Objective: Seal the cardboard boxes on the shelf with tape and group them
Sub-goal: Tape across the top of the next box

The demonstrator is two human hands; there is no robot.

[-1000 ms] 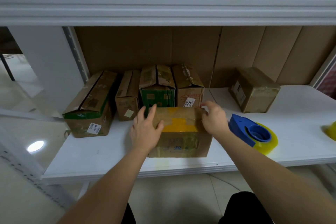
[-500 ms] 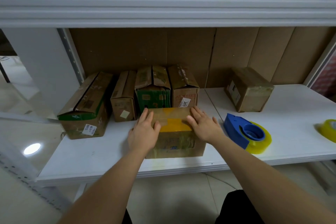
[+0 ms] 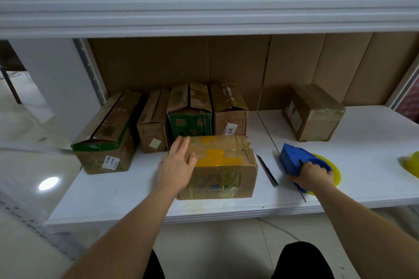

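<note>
White laminate shelf [image 3: 374, 133], brown cardboard backing [image 3: 226, 63]: left hand [image 3: 175, 166] flat, fingers straight, on yellow-taped cardboard box [image 3: 223, 165]; right hand [image 3: 314, 175] gripping blue tape dispenser w/ yellow roll [image 3: 299, 161].

Head cam, close, facing shelf [image 3: 140, 195].

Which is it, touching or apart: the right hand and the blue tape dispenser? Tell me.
Touching. The head view shows the right hand curled over the blue tape dispenser, no gap visible.
</note>
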